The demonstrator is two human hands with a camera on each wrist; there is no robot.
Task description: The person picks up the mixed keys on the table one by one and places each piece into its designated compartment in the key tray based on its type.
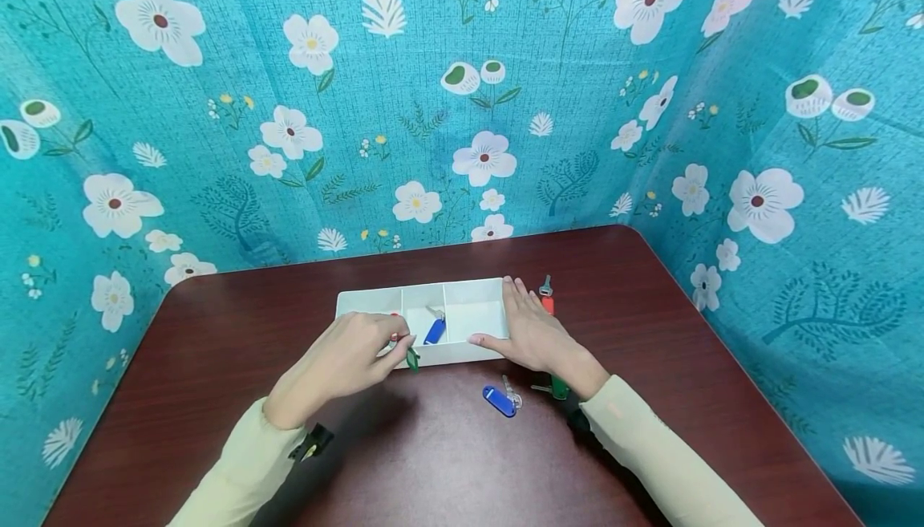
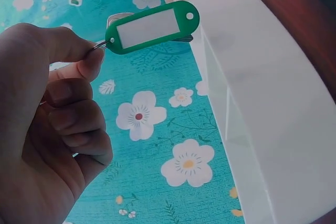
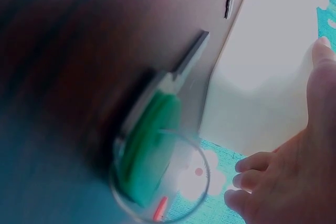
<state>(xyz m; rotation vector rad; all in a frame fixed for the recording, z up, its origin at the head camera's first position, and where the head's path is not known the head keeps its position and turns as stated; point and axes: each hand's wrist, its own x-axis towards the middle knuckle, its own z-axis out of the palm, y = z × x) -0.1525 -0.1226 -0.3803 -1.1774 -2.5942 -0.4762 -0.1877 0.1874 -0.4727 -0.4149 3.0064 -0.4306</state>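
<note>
My left hand (image 1: 346, 354) pinches the metal ring of a green key tag (image 2: 152, 27) between thumb and forefinger, its other fingers curled in. The tag, with a white label, hangs by the front wall of a white divided tray (image 1: 469, 352); part of its key shows behind it in the left wrist view. My right hand (image 1: 537, 333) rests on the tray's right end, fingers over the end wall and thumb at the front rim. A blue key tag (image 1: 435, 331) with a key lies in the middle compartment. The left compartment is mostly hidden behind my left hand.
On the dark red table (image 1: 238, 326), a blue key tag (image 1: 500, 401) with keys lies in front of the tray. A green key tag (image 1: 559, 387) lies beside my right wrist, and a red one (image 1: 547, 303) beyond the right hand. A flowered curtain (image 1: 404, 110) borders the table.
</note>
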